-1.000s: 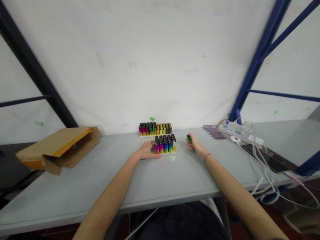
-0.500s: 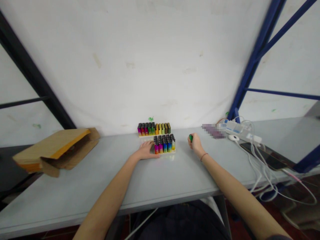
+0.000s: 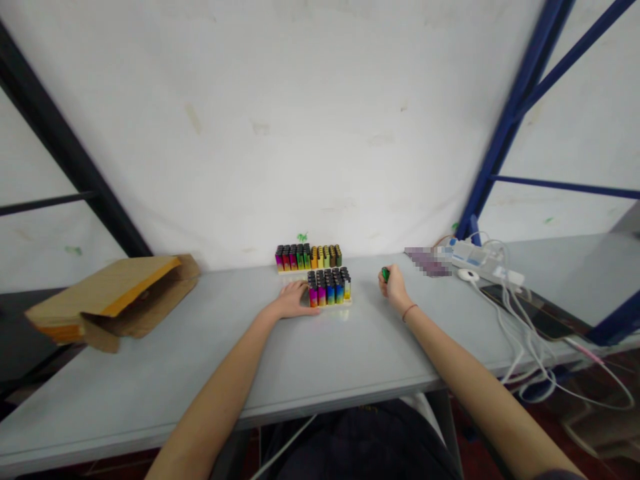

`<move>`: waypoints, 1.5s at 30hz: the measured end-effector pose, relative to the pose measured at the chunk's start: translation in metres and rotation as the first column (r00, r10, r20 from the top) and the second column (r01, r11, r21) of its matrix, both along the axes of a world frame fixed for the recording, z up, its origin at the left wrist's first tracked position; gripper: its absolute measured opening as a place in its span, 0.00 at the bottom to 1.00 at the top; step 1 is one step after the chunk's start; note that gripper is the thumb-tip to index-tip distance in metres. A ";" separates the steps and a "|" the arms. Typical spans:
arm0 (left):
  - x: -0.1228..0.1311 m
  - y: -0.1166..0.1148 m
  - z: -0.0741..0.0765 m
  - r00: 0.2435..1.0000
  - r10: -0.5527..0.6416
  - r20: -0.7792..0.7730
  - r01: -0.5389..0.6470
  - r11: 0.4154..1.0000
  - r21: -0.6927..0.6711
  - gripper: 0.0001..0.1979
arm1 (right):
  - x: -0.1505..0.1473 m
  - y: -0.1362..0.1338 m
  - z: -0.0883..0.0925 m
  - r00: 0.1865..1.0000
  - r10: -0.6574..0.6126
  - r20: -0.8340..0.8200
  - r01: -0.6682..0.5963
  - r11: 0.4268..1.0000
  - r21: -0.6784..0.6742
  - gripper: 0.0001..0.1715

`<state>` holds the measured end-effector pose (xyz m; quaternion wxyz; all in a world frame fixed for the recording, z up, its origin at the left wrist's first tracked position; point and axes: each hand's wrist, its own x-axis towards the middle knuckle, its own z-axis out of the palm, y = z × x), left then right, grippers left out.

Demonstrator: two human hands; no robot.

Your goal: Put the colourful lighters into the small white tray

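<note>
My left hand (image 3: 290,301) is wrapped about the left end of the front tray (image 3: 334,307), thumb along its near side and fingers behind. Rows of lighters (image 3: 330,291) stand upright in that tray, pink, purple and blue with black tops, plus a clear yellowish one at the right end. To the right, my right hand (image 3: 394,287) is closed in a fist around a small green lighter (image 3: 385,274), held above the table and apart from the tray. Most of that lighter is hidden by the fingers.
Behind stands a second tray of lighters (image 3: 309,259), near the wall. An opened cardboard box (image 3: 110,293) lies at the left. On the right are a power strip (image 3: 470,253), white cables (image 3: 515,333) and a dark phone (image 3: 530,310). A blue post (image 3: 505,133) rises there.
My right hand has shifted very slightly to the right with the green lighter in it. My left hand and both trays have stayed in place.
</note>
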<state>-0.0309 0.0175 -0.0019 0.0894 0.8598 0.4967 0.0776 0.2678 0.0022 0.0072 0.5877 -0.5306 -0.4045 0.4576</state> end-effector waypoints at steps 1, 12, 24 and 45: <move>0.000 0.000 0.000 1.000 0.002 -0.002 -0.002 1.000 0.002 0.48 | -0.001 0.000 0.000 1.000 -0.019 -0.002 0.019 1.000 0.007 0.19; 0.002 -0.002 0.002 1.000 0.007 -0.014 -0.007 1.000 0.005 0.48 | -0.004 0.001 -0.004 0.995 0.101 -0.007 -0.099 0.987 0.122 0.21; 0.005 -0.006 0.009 0.999 0.040 0.036 -0.039 0.999 -0.031 0.50 | -0.001 -0.013 0.005 0.795 0.396 0.460 -0.525 0.828 0.195 0.21; 0.005 -0.004 0.005 1.000 0.028 -0.002 -0.028 0.999 -0.018 0.50 | -0.028 -0.025 -0.003 0.749 0.189 0.635 -0.466 0.831 0.303 0.21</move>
